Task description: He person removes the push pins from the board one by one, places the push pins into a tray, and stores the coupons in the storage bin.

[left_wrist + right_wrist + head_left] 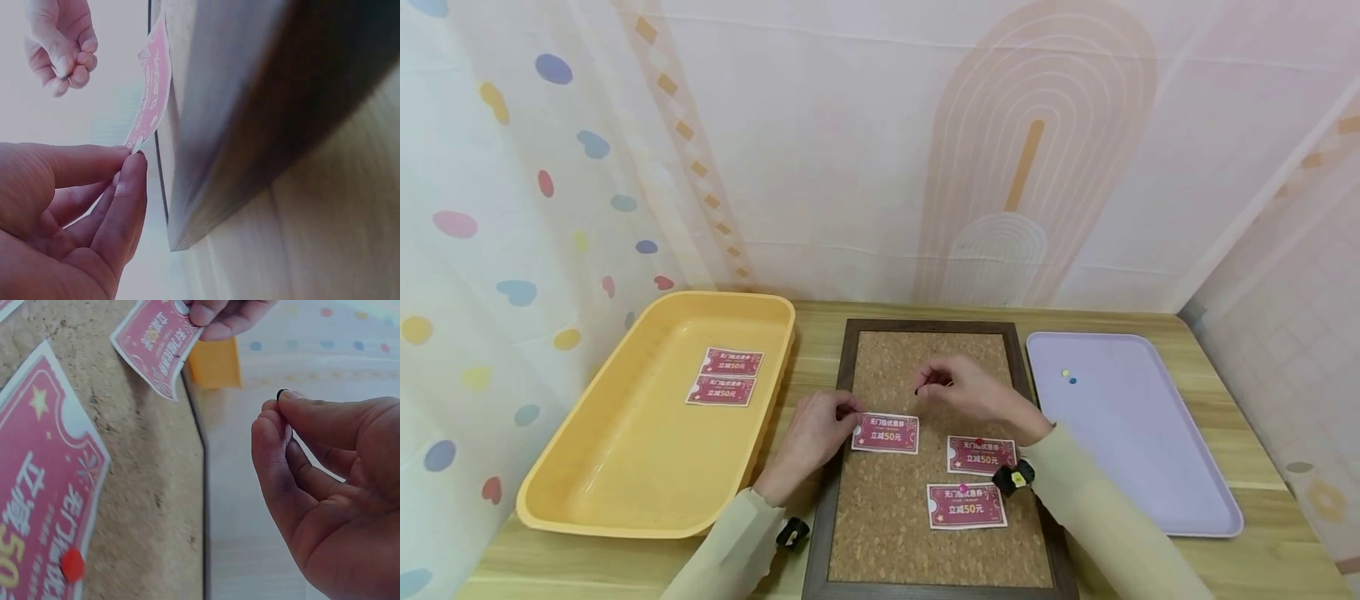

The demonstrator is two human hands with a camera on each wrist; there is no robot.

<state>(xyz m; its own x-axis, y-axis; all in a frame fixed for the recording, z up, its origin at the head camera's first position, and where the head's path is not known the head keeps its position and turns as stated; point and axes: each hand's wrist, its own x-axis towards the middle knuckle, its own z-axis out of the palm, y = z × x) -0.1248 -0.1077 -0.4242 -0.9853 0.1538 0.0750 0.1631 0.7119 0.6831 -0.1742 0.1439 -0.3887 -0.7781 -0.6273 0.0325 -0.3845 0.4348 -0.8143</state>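
Note:
My left hand pinches the left end of a red paper coupon over the upper left of a framed cork board. In the left wrist view the coupon bends slightly between thumb and fingers. Above the board, my right hand pinches a small black pushpin between thumb and fingertips; most of it is hidden. Two more coupons lie on the board's right half: the upper coupon bears a red pushpin, the lower coupon a pink pushpin.
On the left stands a yellow tray holding two coupons. A lilac tray on the right holds a yellow pushpin and a blue pushpin. Behind the wooden table hangs a patterned curtain.

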